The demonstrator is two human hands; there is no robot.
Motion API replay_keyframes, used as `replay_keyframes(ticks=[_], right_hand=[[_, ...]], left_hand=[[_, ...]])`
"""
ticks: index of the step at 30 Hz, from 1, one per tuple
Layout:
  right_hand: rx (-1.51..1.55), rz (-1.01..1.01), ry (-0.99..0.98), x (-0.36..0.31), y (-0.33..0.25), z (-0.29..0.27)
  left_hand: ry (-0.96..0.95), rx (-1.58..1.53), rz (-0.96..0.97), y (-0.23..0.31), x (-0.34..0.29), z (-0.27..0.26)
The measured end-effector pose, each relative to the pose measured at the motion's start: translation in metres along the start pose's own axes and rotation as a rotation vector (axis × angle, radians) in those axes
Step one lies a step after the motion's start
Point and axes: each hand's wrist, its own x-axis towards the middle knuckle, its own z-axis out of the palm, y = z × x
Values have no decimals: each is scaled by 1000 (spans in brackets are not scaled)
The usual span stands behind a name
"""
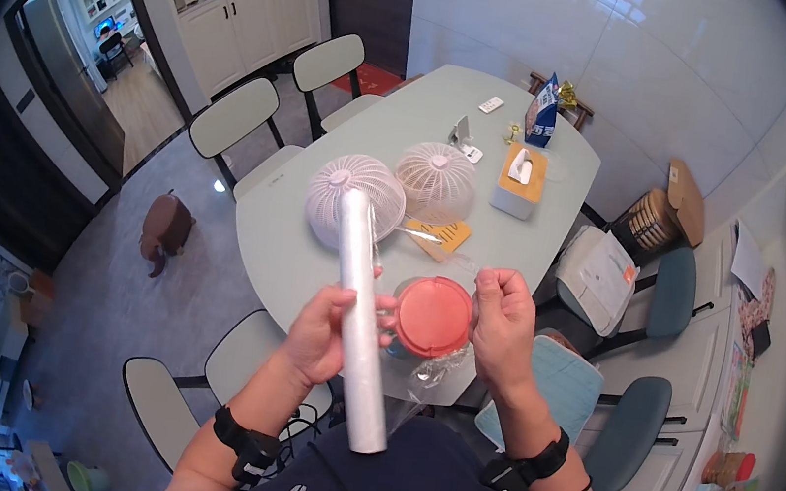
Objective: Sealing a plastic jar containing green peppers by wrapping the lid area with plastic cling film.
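Observed remotely: I find the left hand (pixel 320 330) clamped around a roll of clear film (pixel 363 361), at nine o'clock of a red lid (pixel 433 315). The right hand (pixel 505 325), at three o'clock, is pinched on the loose film (pixel 435 375). On the desk (pixel 282 221), I note a mesh cover (pixel 436 184) at twelve and a tissue box (pixel 516 198) at one.

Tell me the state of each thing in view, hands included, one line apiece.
Left hand, closed around film roll
Film roll, partly unrolled
Right hand, closed, apparently pinching clear film
Red lid, facing up
Nearer mesh dome, rounded side up
Tissue box, tissue protruding
Blue bag, standing upright
White cabinet doors, shut
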Motion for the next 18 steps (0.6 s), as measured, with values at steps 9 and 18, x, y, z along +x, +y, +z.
replay_keyframes(ticks=[9, 18], right_hand=[[-18, 58, 4, 6, -8, 1], [-14, 56, -16, 13, 14, 16]], left_hand=[[157, 319, 116, 14, -7, -10], [227, 232, 51, 16, -17, -31]])
